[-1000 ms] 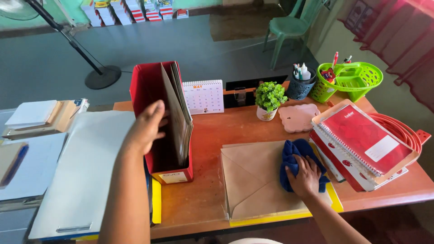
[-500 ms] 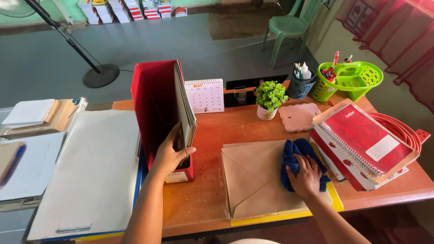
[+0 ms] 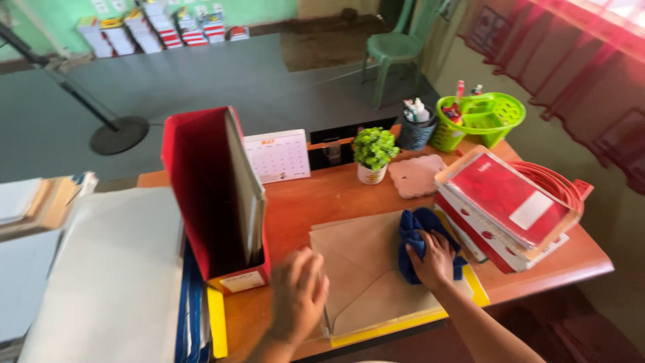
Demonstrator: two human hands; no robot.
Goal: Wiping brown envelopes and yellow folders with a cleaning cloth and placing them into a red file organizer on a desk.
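My right hand [image 3: 433,257] presses a crumpled blue cloth [image 3: 418,236] onto a large brown envelope [image 3: 359,275] lying on the wooden desk [image 3: 322,195]. My left hand [image 3: 297,296] hovers blurred over the desk between the envelope's left edge and a red file box [image 3: 201,195], fingers loosely curled and holding nothing. The red file box stands upright with grey folders inside it. A yellow folder [image 3: 403,321] peeks out under the envelope.
A stack of red spiral notebooks [image 3: 507,205] lies at the right on a red tray. Behind stand a small potted plant [image 3: 373,153], a desk calendar [image 3: 277,156], a pink coaster, a pen cup and a green basket [image 3: 480,119]. White papers [image 3: 111,275] lie at the left.
My left hand let go of the red file box and moved down and right toward the envelope. The right hand stays on the blue cloth. The view shifted slightly.
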